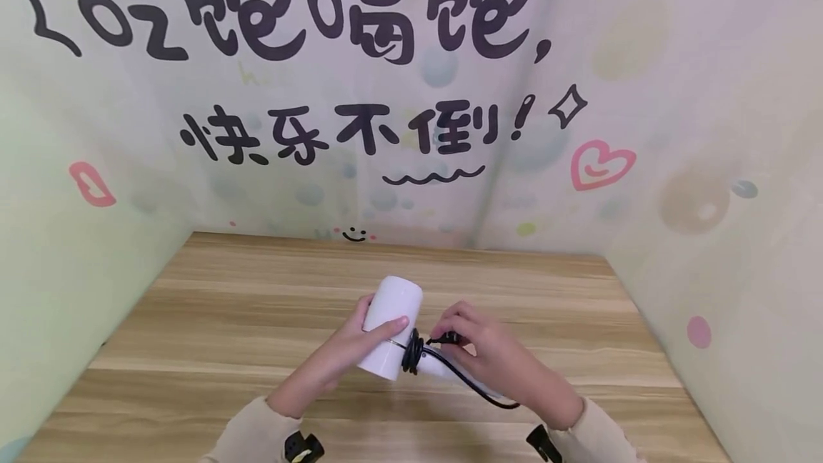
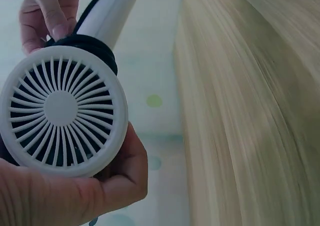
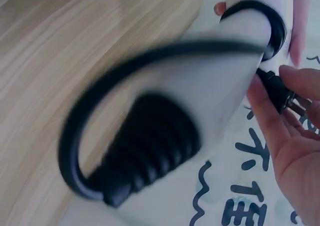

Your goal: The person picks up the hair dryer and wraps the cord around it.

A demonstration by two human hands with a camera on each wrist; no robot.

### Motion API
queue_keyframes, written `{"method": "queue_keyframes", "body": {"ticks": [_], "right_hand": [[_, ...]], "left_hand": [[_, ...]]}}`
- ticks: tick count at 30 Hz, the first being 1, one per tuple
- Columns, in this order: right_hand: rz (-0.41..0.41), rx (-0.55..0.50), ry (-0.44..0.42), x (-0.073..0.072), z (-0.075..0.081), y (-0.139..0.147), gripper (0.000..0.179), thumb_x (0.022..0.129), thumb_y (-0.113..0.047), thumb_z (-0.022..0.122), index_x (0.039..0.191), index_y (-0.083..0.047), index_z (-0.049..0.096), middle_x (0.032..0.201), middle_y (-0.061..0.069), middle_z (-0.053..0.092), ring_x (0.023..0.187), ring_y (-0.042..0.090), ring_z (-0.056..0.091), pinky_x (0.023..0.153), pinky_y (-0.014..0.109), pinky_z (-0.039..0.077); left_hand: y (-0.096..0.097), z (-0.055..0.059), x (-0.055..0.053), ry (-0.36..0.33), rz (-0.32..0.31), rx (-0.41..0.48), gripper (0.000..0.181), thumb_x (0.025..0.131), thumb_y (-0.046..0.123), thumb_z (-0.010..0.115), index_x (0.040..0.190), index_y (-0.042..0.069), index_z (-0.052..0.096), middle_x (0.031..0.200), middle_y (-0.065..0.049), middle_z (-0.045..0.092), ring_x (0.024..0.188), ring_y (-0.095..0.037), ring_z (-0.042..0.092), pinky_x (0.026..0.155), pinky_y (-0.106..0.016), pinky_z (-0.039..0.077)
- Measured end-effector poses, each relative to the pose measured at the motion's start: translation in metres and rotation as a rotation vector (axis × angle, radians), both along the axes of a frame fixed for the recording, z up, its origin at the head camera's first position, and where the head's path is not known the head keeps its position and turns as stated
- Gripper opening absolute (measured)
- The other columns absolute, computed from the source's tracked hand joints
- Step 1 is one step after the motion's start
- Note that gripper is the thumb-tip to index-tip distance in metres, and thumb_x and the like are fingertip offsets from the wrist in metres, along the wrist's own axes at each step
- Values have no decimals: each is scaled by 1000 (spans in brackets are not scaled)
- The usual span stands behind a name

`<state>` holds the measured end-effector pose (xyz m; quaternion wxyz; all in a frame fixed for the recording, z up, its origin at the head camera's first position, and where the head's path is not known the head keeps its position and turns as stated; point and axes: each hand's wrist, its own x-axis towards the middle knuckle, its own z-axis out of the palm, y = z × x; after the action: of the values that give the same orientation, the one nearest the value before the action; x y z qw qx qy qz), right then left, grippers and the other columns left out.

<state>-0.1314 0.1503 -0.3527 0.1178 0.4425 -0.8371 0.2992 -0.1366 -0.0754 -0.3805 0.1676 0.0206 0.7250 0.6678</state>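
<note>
A white hair dryer (image 1: 396, 302) is held above the wooden table, its barrel tilted. My left hand (image 1: 352, 341) grips the barrel, thumb across the near side. The slatted round intake grille (image 2: 61, 108) faces the left wrist camera. Black power cord (image 1: 412, 353) is coiled around the neck where handle meets barrel. Beside that coil, my right hand (image 1: 490, 352) pinches the black plug (image 3: 276, 90) between thumb and fingers; its metal prongs show in the right wrist view. From the handle's end, a ribbed black cord sleeve (image 3: 150, 141) leads into a loose loop of cord.
The wood-grain table (image 1: 257, 291) lies under both hands. Pale printed walls (image 1: 308, 84) with dark lettering enclose it at the back and on both sides. Dark straps (image 1: 303, 447) sit at the sleeve cuffs.
</note>
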Motion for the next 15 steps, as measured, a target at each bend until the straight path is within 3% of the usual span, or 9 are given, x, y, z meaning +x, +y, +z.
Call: {"method": "queue_keyframes", "body": {"ticks": [5, 11, 15], "right_hand": [[-62, 74, 140, 11, -6, -9, 37, 75, -8, 76, 107, -6, 60, 108, 3, 54, 87, 12, 62, 75, 20, 52], [-165, 167, 206, 17, -21, -13, 72, 68, -13, 82, 130, -10, 44, 122, 6, 46, 96, 16, 59, 78, 28, 53], [-201, 135, 337, 12, -29, -15, 72, 66, -10, 82, 128, -8, 45, 119, 10, 48, 90, 19, 60, 74, 30, 53]], "left_hand": [[-2, -4, -3, -60, 22, 75, 74, 88, 44, 57, 142, 12, 19, 113, -18, 54, 85, -22, 60, 68, -37, 53], [-6, -5, -6, -155, -7, 181, 68, 92, 48, 49, 139, 11, 17, 110, -14, 56, 86, -21, 60, 73, -40, 52], [-7, -4, -6, -187, -46, 202, 72, 92, 53, 44, 142, 14, 11, 110, -15, 56, 89, -21, 60, 77, -44, 51]]}}
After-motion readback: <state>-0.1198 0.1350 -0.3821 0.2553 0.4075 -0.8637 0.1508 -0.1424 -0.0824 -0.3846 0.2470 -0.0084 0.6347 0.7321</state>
